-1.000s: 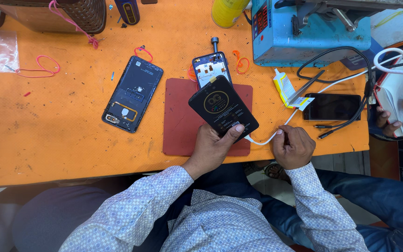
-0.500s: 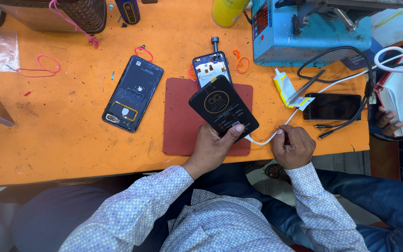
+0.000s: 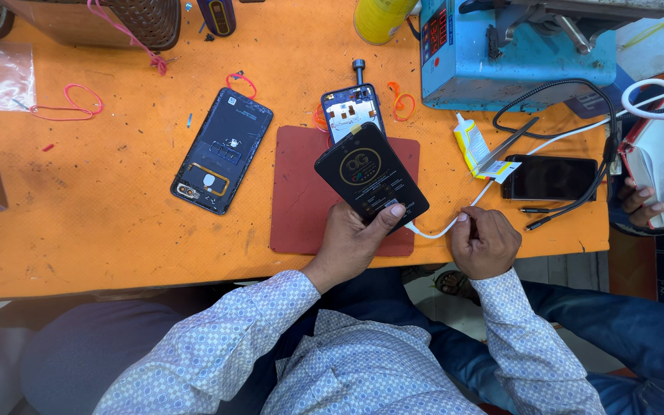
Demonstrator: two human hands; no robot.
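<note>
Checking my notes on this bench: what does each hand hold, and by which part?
The left hand grips the black device by its near end, thumb on top. The right hand pinches the white cable near the plug entering that device.

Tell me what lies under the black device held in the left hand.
Under the black device the red mat shows, and an opened phone frame pokes out at its top edge. The frame's lower end is covered. The left hand grips the device's lower end.
</note>
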